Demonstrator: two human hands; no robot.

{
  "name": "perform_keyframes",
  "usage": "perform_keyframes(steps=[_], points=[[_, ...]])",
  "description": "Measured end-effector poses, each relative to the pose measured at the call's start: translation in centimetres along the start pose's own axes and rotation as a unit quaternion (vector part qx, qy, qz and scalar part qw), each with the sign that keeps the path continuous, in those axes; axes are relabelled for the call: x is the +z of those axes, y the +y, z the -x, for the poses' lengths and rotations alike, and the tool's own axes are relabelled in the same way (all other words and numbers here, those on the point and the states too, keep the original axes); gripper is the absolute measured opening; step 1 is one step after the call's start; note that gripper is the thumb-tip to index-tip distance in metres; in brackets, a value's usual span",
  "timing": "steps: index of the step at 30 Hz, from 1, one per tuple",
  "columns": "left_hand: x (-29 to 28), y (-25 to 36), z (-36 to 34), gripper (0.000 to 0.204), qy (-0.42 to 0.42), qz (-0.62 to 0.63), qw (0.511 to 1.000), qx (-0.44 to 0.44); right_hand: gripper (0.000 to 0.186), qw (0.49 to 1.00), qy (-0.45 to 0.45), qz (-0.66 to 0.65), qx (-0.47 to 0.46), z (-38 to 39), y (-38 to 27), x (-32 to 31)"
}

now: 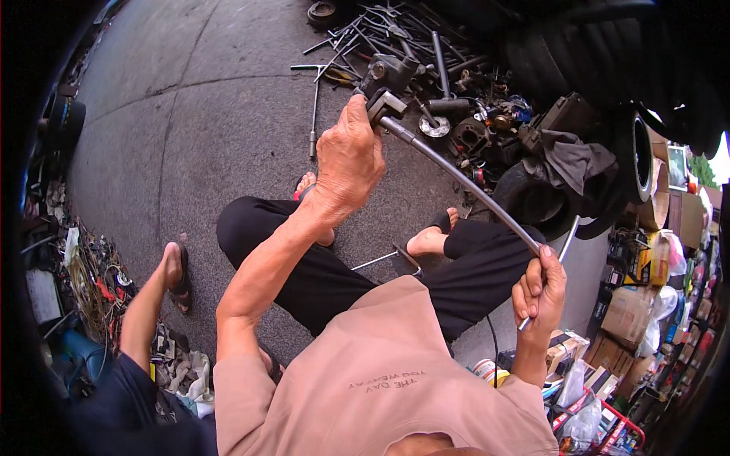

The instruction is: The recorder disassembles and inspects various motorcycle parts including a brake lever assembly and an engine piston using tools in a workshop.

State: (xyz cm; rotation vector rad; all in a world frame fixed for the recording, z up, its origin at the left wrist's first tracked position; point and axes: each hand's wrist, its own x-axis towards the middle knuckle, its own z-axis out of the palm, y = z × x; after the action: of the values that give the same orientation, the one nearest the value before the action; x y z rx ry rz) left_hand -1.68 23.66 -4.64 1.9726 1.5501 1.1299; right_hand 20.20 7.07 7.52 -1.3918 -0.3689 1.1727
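Note:
My right hand is closed around the crossbar of a long steel T-handle wrench. Its shaft slants up and left to a grey, C-shaped metal piece beside my left hand. My left hand is raised in front of me, its fingers curled at the edge of a dark cast metal part. The fingertips are partly hidden, so the exact grip there does not show. Another T-handle wrench lies on the concrete just beyond my left hand.
Metal rods and tools lie heaped at the far side, with greasy parts and a tyre to the right. A grey rag drapes there. Another person's leg is at left. Boxes stack at right. A small tool lies between my feet.

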Motion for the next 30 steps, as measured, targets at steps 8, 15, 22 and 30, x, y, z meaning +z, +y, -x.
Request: perform_keyframes(steps=[8, 15, 22, 30], points=[[0.0, -0.4, 0.1, 0.030, -0.054, -0.004, 0.998, -0.008, 0.016, 0.999, 0.015, -0.027, 0.030, 0.0, -0.4, 0.3], [0.3, -0.7, 0.0, 0.027, -0.072, 0.036, 0.996, -0.024, 0.015, 0.998, -0.022, 0.050, -0.042, -0.1, -0.6, 0.5], [0.0, -0.7, -0.3, 0.023, -0.056, 0.057, 0.997, -0.013, 0.014, 0.991, -0.043, 0.089, -0.093, 0.0, -0.8, 1.0], [0.9, -1.4, 0.0, 0.026, -0.048, 0.065, 0.996, -0.027, 0.016, 0.997, -0.051, 0.013, -0.051, 0.2, -2.9, 2.2]])
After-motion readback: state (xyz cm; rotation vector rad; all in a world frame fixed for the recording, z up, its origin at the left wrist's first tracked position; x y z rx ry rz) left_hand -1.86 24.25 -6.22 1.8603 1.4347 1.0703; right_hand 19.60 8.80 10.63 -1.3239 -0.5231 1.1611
